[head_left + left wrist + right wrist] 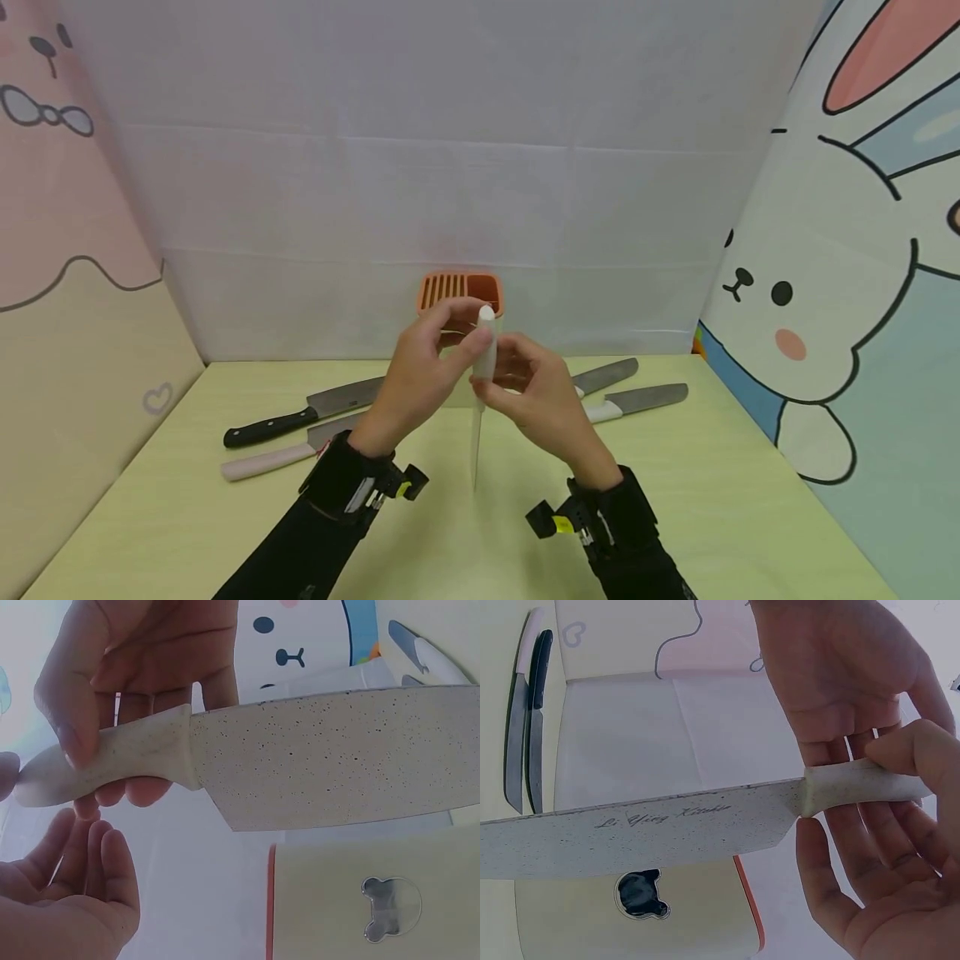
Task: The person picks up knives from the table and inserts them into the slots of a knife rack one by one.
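Both hands hold one white-handled kitchen knife upright above the table, its blade tip pointing down. My left hand has its thumb on the upper part of the handle. Lower down, my right hand has its thumb near the place where handle meets blade. Close up in the left wrist view, the knife's blade is wide and speckled; the right wrist view shows cursive lettering on its other face. Behind the hands stands a knife block with an orange slotted top, partly hidden by them.
On the left lie a black-handled knife and a pinkish-handled knife, partly behind the left arm. Two more knives, one nearer and one farther, lie on the right. White cloth rises behind the table.
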A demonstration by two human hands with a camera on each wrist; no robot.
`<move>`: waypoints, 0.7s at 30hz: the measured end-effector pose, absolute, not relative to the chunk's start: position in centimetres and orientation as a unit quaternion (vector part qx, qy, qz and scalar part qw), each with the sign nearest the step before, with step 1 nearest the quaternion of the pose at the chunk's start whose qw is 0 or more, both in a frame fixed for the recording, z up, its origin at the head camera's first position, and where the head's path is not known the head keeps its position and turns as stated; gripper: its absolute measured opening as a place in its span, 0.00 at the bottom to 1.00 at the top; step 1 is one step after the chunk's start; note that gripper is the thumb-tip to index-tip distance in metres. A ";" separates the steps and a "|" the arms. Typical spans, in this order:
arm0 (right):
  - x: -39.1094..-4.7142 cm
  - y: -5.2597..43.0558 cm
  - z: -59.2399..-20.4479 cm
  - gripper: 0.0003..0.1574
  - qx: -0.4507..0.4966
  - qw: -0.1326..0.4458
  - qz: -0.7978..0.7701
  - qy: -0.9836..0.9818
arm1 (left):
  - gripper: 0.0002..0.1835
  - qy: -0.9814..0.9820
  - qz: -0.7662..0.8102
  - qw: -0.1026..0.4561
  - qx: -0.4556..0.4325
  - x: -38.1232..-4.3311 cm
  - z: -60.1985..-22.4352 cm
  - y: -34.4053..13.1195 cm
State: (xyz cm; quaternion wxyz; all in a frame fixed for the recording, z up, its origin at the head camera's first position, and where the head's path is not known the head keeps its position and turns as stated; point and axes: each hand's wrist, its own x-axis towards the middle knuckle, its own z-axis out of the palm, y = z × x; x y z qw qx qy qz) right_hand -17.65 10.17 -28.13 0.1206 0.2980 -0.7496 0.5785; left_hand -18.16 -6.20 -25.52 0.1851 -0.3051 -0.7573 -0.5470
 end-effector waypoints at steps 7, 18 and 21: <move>-17.6 10.2 -28.2 0.20 0.300 0.122 0.577 -0.750 | 0.15 -0.746 -0.560 0.197 -0.301 -18.7 -26.2 -5.6; -17.7 10.3 -28.3 0.20 0.305 0.127 0.574 -0.750 | 0.16 -0.737 -0.567 0.217 -0.296 -20.4 -28.4 -5.5; -17.6 10.3 -28.2 0.20 0.302 0.127 0.572 -0.752 | 0.15 -0.738 -0.569 0.214 -0.293 -20.3 -28.4 -5.5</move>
